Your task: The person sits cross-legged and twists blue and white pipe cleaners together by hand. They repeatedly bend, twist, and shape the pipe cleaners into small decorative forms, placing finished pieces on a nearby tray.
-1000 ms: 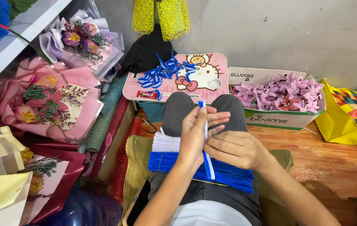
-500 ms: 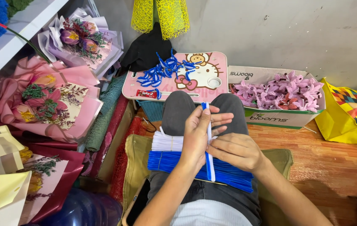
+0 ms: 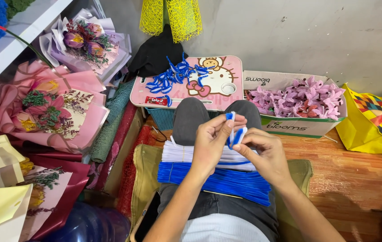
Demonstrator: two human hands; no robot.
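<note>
My left hand (image 3: 211, 142) and my right hand (image 3: 262, 151) meet above my lap, both pinching one blue and white pipe cleaner (image 3: 235, 132) that is bent into a short loop between the fingers. Under the hands a thick bundle of straight blue pipe cleaners (image 3: 220, 179) lies across my thighs, with a bundle of white ones (image 3: 177, 152) just beyond it. Past my knees stands a small pink lap tray (image 3: 224, 87) carrying a heap of bent blue pipe-cleaner pieces (image 3: 175, 76).
A cardboard box (image 3: 289, 127) of pink folded flowers sits right of the tray, a yellow bag (image 3: 374, 121) beyond it. Wrapped bouquets (image 3: 47, 107) crowd the left under a white shelf (image 3: 25, 27). Yellow netting (image 3: 170, 18) hangs on the grey wall. Wooden floor (image 3: 356, 170) shows at right.
The pipe cleaner stood long and upright between my hands; it is now folded down into a short loop, and my fingers have drawn closer around it.
</note>
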